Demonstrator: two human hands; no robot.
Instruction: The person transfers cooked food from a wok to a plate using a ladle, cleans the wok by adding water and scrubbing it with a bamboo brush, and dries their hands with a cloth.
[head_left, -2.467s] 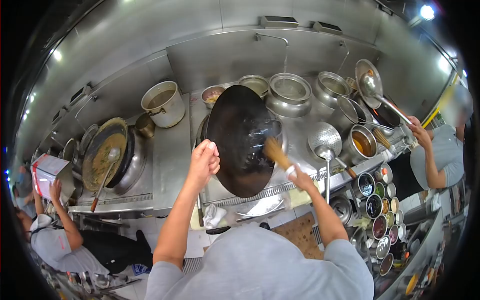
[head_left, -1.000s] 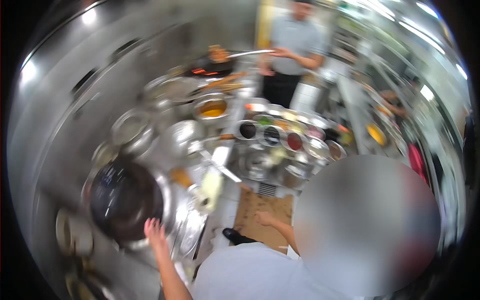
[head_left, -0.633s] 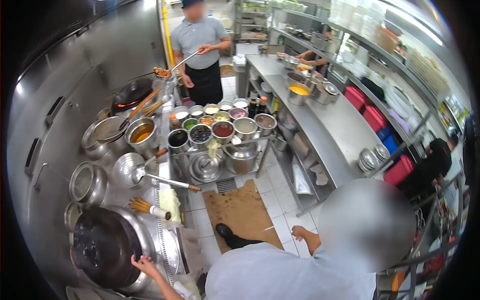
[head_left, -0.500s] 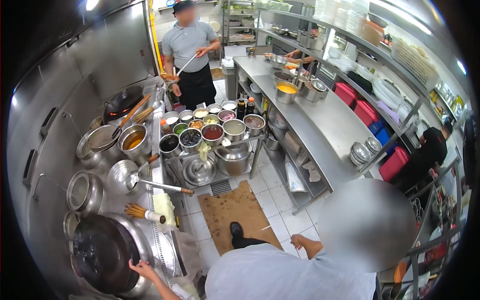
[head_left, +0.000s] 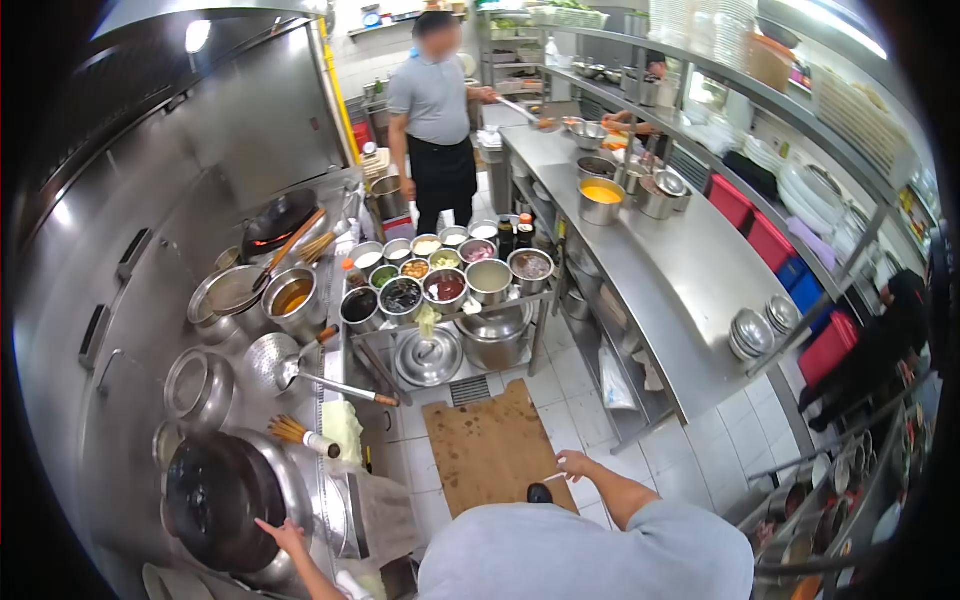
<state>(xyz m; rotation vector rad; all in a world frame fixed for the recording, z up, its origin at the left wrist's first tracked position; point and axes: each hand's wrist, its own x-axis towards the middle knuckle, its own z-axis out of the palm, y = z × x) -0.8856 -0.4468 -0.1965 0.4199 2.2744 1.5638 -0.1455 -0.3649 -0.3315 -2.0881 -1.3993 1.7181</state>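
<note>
My left hand [head_left: 288, 540] is at the right rim of a large dark wok [head_left: 222, 500], index finger stretched across the edge. It appears to touch the rim, and I see no clear grip. The wok sits tilted in a wide metal ring [head_left: 292, 490] on the steel range. My right hand [head_left: 577, 465] hangs in front of my body over the floor, its fingers pinched on a thin white stick-like thing [head_left: 554, 477]. A bamboo brush [head_left: 306, 437] with a wrapped handle lies beyond the wok, near a folded pale cloth [head_left: 342, 435].
A perforated skimmer [head_left: 268, 364] and a ladle rest on the range. Several ingredient pots stand on a low rack [head_left: 450, 310]. Cardboard [head_left: 485, 445] covers floor tiles. A steel counter [head_left: 680, 290] runs along the right. A co-worker [head_left: 437, 110] stands ahead, holding a long-handled ladle over the counter.
My right hand has moved forward and left, and a thin white thing now shows at its fingers. My left hand stays at the wok. The co-worker has swung the ladle over the counter.
</note>
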